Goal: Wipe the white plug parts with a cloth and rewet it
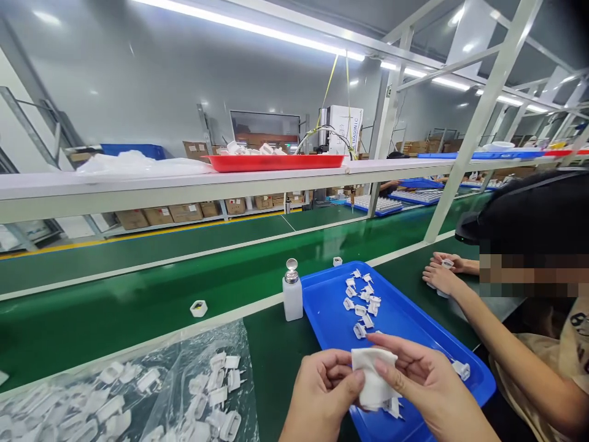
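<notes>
Over the near part of a blue tray (322,301), my left hand (324,390) and my right hand (426,383) pinch a folded white cloth (373,377) between thumbs and fingers. Whether something sits inside the cloth is hidden. White plug housings with metal pins (361,310) lie scattered at the tray's far end, and another white plug part (461,369) rests near its right edge. Just below the cloth, a further plug piece (393,407) shows partly. A white pump bottle (292,291) with a metal cap stands by the tray's left corner.
To the left, a clear plastic bag (179,362) holds many white plug parts. Single white pieces (199,308) sit on the green conveyor belt (248,276). Overhead runs a shelf with a red tray (276,162). At right, a co-worker's hands (444,276) handle a white part.
</notes>
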`<state>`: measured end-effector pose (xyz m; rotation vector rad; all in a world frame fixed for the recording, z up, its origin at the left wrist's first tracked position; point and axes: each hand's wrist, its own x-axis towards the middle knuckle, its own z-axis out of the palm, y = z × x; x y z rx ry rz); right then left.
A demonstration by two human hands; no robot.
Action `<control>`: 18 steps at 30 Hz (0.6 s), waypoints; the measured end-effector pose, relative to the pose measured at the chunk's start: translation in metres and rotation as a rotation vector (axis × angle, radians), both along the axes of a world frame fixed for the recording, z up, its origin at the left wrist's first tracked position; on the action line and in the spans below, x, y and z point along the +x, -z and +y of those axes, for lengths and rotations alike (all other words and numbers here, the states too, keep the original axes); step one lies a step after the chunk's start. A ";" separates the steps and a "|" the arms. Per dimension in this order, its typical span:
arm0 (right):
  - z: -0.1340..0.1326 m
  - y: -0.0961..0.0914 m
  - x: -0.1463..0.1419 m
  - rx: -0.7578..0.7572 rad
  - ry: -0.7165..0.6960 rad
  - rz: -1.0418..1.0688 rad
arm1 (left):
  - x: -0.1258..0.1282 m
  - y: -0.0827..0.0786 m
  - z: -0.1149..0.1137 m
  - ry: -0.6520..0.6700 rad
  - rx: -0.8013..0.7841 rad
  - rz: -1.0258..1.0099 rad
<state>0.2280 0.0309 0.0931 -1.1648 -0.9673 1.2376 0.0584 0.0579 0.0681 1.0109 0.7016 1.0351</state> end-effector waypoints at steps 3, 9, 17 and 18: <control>0.004 0.001 0.003 -0.029 -0.064 0.001 | -0.002 -0.001 0.001 -0.015 0.007 -0.023; 0.022 0.011 0.007 -0.066 -0.288 -0.070 | -0.004 -0.005 0.001 -0.159 0.030 0.107; 0.109 0.044 -0.013 0.014 -0.375 -0.253 | -0.020 0.032 0.071 -0.839 -0.005 0.600; 0.126 0.049 -0.018 0.020 -0.364 -0.280 | -0.018 0.040 0.086 -0.921 -0.021 0.646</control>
